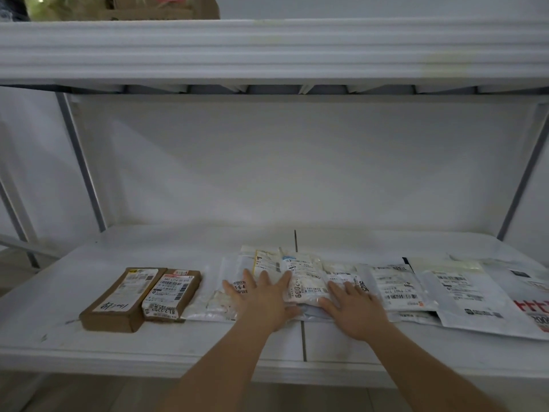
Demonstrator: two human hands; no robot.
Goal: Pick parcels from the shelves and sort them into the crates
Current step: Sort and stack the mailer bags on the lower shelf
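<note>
Plastic mailer pouches (303, 281), soft, light and slippery, overlap mid-shelf (59, 337); left hand (261, 295) and right hand (353, 307) rest flat on them, neither grip closed. Pinching a front edge looks safest. Cardboard boxes (139, 295) sit leftward.

Parcel storeroom / sorting area, not a home. White metal rack shelf (89, 349) w/ ribbed front edge and grey uprights (84, 165), set against a plain white wall (297, 162). Shelf carries a row of mail items laid flat: two brown cardboard boxes (118, 301) w/ barcode shipping labels on the left, then overlapping white and clear poly mailer bags (463, 292), each w/ printed label, barcodes, numbers; one reads "1-6-4". Upper shelf (267, 52) holds more stock: a brown carton (166, 8) and a greenish bag (59, 5). Beige tile floor (59, 394) below.
</note>
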